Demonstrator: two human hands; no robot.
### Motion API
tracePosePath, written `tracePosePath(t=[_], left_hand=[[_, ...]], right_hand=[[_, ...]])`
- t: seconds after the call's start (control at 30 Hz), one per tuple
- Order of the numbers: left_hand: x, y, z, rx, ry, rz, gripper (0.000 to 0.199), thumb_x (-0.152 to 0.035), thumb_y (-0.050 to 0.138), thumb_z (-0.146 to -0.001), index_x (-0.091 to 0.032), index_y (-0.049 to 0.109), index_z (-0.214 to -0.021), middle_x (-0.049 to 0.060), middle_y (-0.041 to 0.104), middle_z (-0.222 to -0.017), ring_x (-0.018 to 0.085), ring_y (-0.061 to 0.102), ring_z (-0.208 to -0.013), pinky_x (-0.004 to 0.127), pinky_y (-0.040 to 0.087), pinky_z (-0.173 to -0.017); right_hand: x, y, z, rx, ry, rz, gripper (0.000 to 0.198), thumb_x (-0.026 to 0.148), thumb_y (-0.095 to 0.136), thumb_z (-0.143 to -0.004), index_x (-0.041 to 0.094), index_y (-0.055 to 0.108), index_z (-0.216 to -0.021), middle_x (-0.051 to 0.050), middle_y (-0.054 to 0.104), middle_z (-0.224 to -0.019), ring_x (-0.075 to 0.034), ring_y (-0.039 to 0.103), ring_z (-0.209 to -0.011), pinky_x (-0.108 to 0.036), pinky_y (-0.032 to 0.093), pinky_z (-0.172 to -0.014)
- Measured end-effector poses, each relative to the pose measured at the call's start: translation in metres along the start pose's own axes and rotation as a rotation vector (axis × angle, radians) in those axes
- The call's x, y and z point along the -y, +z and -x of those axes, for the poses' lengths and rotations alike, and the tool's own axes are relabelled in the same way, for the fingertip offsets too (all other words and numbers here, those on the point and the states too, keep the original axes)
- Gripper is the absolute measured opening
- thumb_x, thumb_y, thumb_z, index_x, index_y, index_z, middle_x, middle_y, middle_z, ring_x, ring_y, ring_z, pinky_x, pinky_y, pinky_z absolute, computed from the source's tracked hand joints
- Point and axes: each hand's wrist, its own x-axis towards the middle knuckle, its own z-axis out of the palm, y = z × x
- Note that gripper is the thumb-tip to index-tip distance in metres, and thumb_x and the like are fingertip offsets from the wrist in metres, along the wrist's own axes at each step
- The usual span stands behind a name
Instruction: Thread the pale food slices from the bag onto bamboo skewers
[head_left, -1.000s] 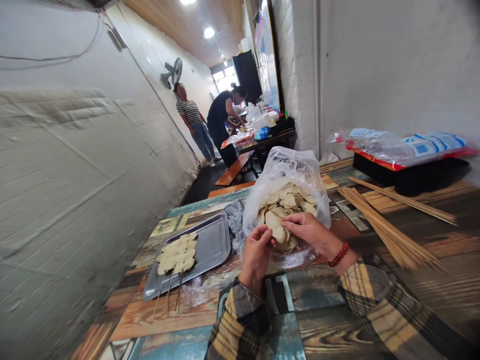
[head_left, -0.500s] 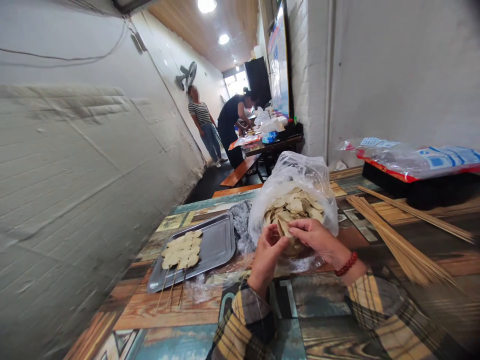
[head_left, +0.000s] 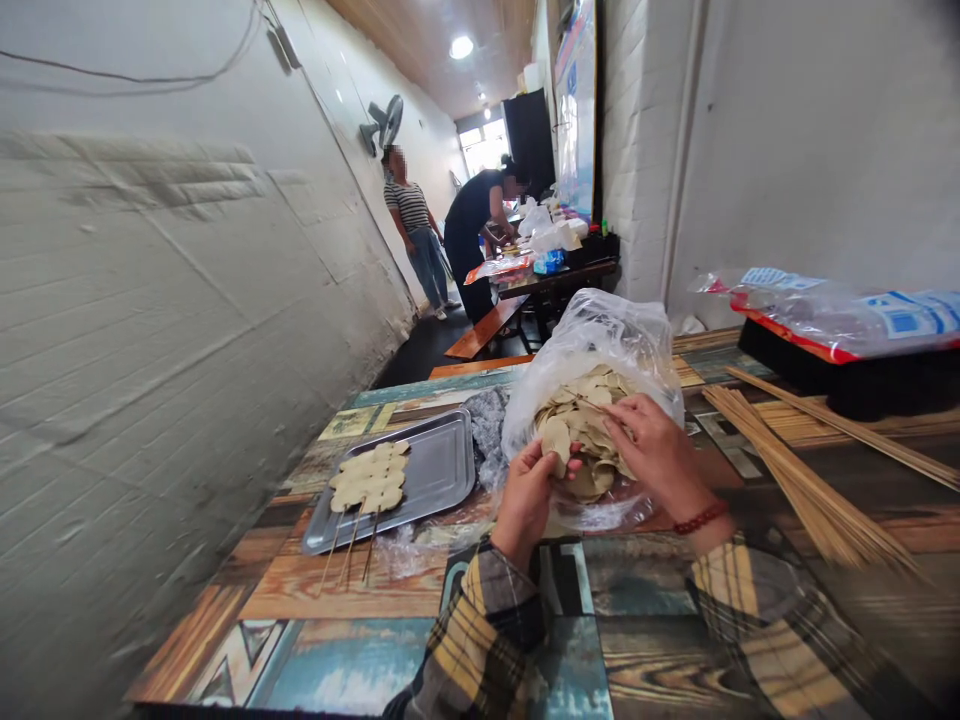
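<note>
An open clear plastic bag (head_left: 600,325) of pale round slices (head_left: 592,395) stands on the patterned wooden table (head_left: 360,640). My left hand (head_left: 529,500) pinches one slice (head_left: 556,438) at the bag's near rim. My right hand (head_left: 656,450), with a red bead bracelet at the wrist, reaches into the bag with its fingers on the slices. Left of the bag lies a steel tray (head_left: 439,470) holding three skewers of threaded slices (head_left: 369,480).
A bundle of bare bamboo skewers (head_left: 795,475) lies to the right of the bag. A black tray under printed plastic packets (head_left: 847,320) sits at the far right. A white brick wall runs along the left. Two people stand at another table (head_left: 551,275) down the corridor.
My right hand has moved off the slice held between both hands and reached deeper into the bag. My left hand keeps its slice. The view has shifted slightly.
</note>
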Motion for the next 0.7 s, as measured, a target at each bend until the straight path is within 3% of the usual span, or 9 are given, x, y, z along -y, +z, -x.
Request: tracePosePath(t=[0.1,0.17,0.27,0.43,0.57,0.7], left_hand=[[0.001,0.0,0.0,0.014,0.048,-0.067,0.028,-0.023,0.066,-0.069,-0.017,0.07,-0.097,0.005,0.072,-0.091,0.012,0.062,-0.068,0.021,0.044,-0.062],[0.002,-0.002,-0.001,0.009,0.1,-0.129,0.029,-0.023,0.064,-0.072,-0.018,0.071,-0.1,0.006,0.072,-0.097,0.014,0.063,-0.076,0.022,0.045,-0.065],[0.005,-0.006,-0.002,-0.039,0.177,-0.237,0.034,-0.025,0.064,-0.075,-0.019,0.07,-0.109,0.008,0.071,-0.105,0.018,0.063,-0.086,0.025,0.047,-0.07],[0.004,-0.003,0.002,-0.036,0.318,-0.403,0.031,-0.024,0.064,-0.078,-0.025,0.071,-0.109,0.006,0.067,-0.116,0.022,0.06,-0.102,0.034,0.045,-0.092],[-0.001,0.004,0.008,0.03,0.433,-0.469,0.028,-0.02,0.065,-0.077,-0.026,0.073,-0.103,0.006,0.065,-0.119,0.023,0.052,-0.119,0.038,0.032,-0.109],[-0.004,0.006,0.009,0.025,0.308,-0.309,0.042,-0.02,0.071,-0.071,-0.024,0.068,-0.113,0.006,0.062,-0.125,0.024,0.051,-0.121,0.036,0.035,-0.107]], right_hand=[[-0.004,0.0,0.001,0.071,-0.054,0.212,0.031,0.032,0.052,-0.086,0.026,0.07,-0.11,-0.007,0.066,-0.098,-0.023,0.063,-0.087,-0.035,0.05,-0.076],[-0.003,0.0,0.0,0.034,-0.046,0.206,0.032,0.033,0.049,-0.088,0.023,0.069,-0.111,-0.008,0.067,-0.098,-0.023,0.063,-0.09,-0.035,0.049,-0.078],[0.006,-0.001,-0.002,0.042,0.023,0.04,0.031,0.04,0.048,-0.09,0.02,0.072,-0.097,-0.007,0.07,-0.09,-0.022,0.063,-0.084,-0.032,0.047,-0.074],[0.025,0.001,0.002,0.306,0.205,-0.226,0.045,0.053,0.048,-0.088,0.02,0.064,-0.061,0.0,0.057,-0.053,-0.013,0.046,-0.049,-0.027,0.032,-0.048],[0.025,0.007,0.004,0.331,0.286,-0.346,0.041,0.052,0.054,-0.084,0.018,0.065,-0.064,-0.001,0.06,-0.058,-0.013,0.046,-0.052,-0.026,0.032,-0.05],[0.021,0.01,0.004,0.329,0.367,-0.543,0.033,0.048,0.06,-0.079,0.016,0.067,-0.075,-0.001,0.064,-0.07,-0.014,0.052,-0.062,-0.025,0.039,-0.056]])
